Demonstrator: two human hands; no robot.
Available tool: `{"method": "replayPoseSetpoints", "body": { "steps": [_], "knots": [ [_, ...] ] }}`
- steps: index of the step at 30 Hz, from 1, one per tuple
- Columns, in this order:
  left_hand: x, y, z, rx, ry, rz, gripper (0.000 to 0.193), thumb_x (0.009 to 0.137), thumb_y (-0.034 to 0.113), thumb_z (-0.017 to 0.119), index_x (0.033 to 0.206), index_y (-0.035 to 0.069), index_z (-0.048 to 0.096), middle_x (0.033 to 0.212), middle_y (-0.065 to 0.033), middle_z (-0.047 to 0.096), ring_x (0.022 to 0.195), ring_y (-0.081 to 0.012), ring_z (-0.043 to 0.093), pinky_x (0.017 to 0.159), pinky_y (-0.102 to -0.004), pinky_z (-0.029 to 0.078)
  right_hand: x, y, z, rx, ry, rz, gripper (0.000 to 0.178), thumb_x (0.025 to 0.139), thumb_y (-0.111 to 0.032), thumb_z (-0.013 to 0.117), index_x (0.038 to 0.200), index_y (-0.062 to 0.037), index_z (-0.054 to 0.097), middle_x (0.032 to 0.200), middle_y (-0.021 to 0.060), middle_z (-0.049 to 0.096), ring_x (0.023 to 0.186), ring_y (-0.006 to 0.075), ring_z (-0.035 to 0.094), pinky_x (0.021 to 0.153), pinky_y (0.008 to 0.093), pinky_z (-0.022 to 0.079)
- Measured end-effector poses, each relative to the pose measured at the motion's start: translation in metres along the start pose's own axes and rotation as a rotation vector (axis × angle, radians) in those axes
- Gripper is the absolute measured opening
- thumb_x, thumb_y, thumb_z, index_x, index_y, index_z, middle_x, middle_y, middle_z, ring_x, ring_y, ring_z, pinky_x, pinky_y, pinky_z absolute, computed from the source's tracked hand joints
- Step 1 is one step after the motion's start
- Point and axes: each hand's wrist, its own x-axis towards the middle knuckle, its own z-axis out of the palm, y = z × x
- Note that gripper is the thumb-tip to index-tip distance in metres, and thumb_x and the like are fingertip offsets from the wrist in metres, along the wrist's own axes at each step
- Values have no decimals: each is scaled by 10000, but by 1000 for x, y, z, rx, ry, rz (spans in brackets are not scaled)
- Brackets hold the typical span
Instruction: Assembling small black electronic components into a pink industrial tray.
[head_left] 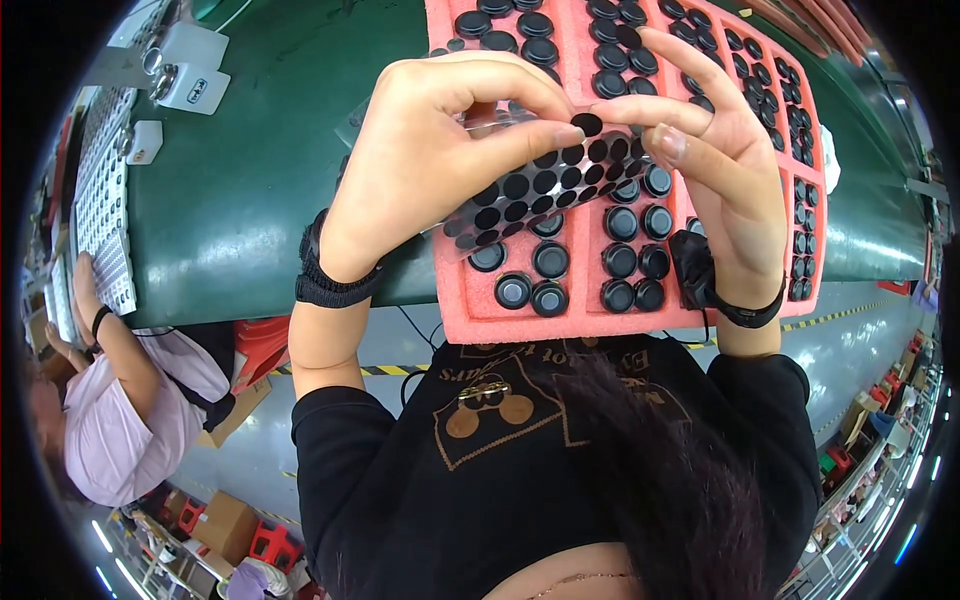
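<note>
My left hand (450, 140) pinches a clear sheet of round black stickers (543, 182) between thumb and index finger. One black dot (586, 124) stands up at the sheet's upper edge, beside the left thumb tip. My right hand (725, 165) has its fingers spread; its middle fingertip reaches that dot and its thumb is at the sheet's right end. By the right index fingertip is another black disc (628, 37); I cannot tell whether it sticks to the finger. Beneath both hands lies a pink foam tray (585, 325) with round black parts (620, 260) in its compartments.
The tray rests on a green tabletop (230, 220). White boxy devices (195, 85) and a white perforated strip (103, 200) are at the left. Another person (135, 420) sits at far left. A black object (691, 268) lies by my right wrist.
</note>
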Motion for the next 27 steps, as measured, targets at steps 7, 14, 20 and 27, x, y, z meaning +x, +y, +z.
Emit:
{"method": "replayPoseSetpoints", "body": {
  "steps": [7,14,20,27],
  "knots": [
    [0,0,2,4,-52,57,78,695,-8,654,771,-10,638,790,-56,639,617,-85,533,544,-198,403,-4,-9,31,264,170,202,675,745,112,594,1321,3,260,860,110,628,836,121,576,773,205,412],
    [-3,2,6,-21,-103,102,93,683,-65,616,774,-45,625,806,-92,638,658,-123,562,595,-213,435,-6,-9,46,-242,207,-54,684,706,95,659,1264,-8,276,765,47,587,682,62,496,682,175,370],
    [-2,1,7,-69,-91,182,116,672,-80,618,784,-48,627,809,-104,641,703,-152,590,630,-234,462,3,3,34,108,59,-87,666,714,111,644,1240,-29,261,759,54,574,643,69,473,665,174,381],
    [-3,2,5,-107,-99,167,124,663,-83,626,782,-48,628,814,-109,641,729,-167,598,648,-244,468,55,55,-3,561,-725,-868,662,727,134,614,1247,-46,247,762,84,566,688,109,542,665,189,428]
  ]
}}
